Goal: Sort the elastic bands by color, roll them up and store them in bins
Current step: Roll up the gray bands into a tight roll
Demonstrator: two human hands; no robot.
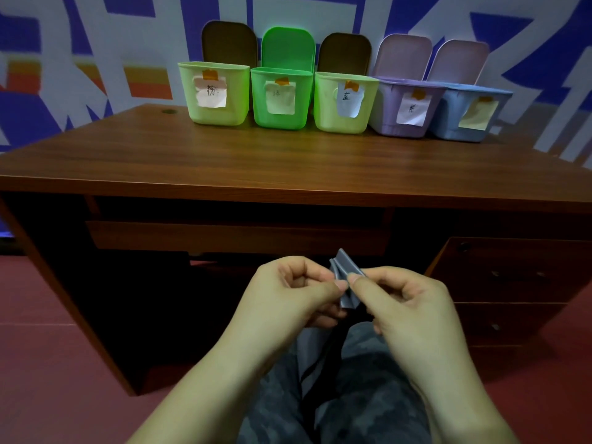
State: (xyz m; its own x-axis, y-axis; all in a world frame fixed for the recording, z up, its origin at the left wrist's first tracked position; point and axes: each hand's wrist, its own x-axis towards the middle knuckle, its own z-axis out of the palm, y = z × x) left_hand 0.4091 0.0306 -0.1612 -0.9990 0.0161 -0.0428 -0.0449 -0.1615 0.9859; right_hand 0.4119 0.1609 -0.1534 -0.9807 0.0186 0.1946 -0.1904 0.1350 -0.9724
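- Elastic band (345, 277), grey-blue and flat, is held in mid-air over the person's lap, below and in front of the desk's front edge; it is bunched into folds between the two hands, and a longer length appears to trail down between the knees.
- Left hand (296, 291) pinches the folds from the left with curled fingers; right hand (398, 299) pinches them from the right, thumbs nearly meeting. Judged: the grip gathers the band for rolling.
- Bins (282, 97), five in a row with lids raised, stand along the desk's (224, 161) back edge against the wall, each bearing a taped paper label; the writing is too small to read reliably.
- Contents of the bins are hidden from this angle.
- Obstruction: none seen between hands and bins; the desk's front edge lies between, so a reach up and forward is needed.
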